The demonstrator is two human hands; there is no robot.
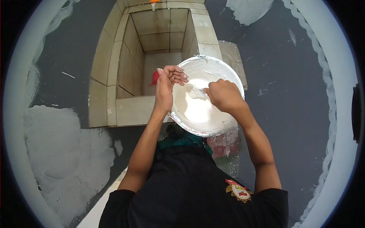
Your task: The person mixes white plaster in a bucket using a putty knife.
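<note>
Between both hands, the bucket (205,133) is tilting toward the person. The left hand (166,89) is gripping its rim, and the right hand (225,95) is closing around a small tool (197,92), working the paste (197,112) beneath it. A firm rim grip and shallow strokes would probably avoid spills.

Left hand (166,87) holds bucket (231,74) rim, right hand (225,95) inside.
</note>
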